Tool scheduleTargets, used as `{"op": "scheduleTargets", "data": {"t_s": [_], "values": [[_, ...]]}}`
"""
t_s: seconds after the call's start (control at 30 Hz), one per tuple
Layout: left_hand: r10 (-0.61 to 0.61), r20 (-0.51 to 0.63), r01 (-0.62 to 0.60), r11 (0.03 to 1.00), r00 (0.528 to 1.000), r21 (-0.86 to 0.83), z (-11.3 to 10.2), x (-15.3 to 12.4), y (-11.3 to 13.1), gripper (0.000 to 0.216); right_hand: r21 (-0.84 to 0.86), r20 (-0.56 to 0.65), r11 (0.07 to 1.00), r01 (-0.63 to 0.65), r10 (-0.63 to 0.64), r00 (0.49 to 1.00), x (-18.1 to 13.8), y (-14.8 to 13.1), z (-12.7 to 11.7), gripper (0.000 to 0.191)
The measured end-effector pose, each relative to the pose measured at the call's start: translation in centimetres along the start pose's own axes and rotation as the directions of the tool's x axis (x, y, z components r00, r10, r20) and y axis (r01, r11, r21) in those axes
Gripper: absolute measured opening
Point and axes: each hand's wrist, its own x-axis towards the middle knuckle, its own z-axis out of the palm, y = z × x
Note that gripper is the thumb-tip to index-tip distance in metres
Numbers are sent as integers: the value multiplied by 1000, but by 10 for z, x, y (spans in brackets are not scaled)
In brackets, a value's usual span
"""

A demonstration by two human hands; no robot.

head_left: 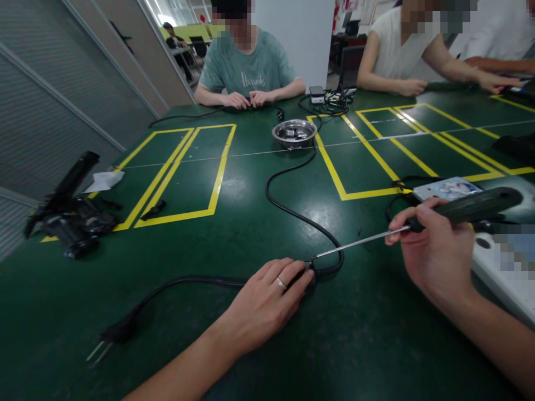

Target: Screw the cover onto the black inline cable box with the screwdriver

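My right hand (438, 250) is closed around a screwdriver (480, 206) with a dark green handle. Its thin metal shaft points left, and the tip is close to the fingertips of my left hand (271, 295). Those fingers, one with a ring, are closed over a small black part on a black power cord (200, 280); most of that part is hidden. Leftward the cord runs to a two-pin plug (119, 329) on the table. On the other side it loops round and winds away towards a metal bowl (295, 133).
Yellow tape (179, 219) marks rectangles on the green table (175, 367). Black gear (75, 217) and white paper (105, 181) lie at left. A white device (501, 267) sits beside my right arm. Two people work across the table, beside tangled cables (338, 103); another is partly visible at far right.
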Motion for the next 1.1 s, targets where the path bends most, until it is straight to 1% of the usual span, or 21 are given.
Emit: {"op": "scheduleTargets", "data": {"t_s": [0.2,0.4,0.6,0.8,0.93,1.1], "values": [[-26,-14,26,1000,1000,-12,2,1,0,41,-8,28,1000,16,-16,999,-1,0,1,8],[-42,13,42,999,999,-1,0,4,0,42,6,41,1000,21,-21,999,-3,2,1,7],[-63,26,63,998,998,-2,0,4,1,42,-28,96,1000,13,-10,995,-5,2,-1,9],[-67,-4,67,998,998,-12,3,3,1,39,-25,118,999,33,-30,993,-7,0,-1,14],[-76,-21,76,997,997,-25,4,3,0,41,-41,119,998,40,-35,992,-8,0,-1,14],[-58,-6,58,998,998,-31,3,4,-2,42,-48,71,999,15,-12,997,-8,1,-1,11]]}}
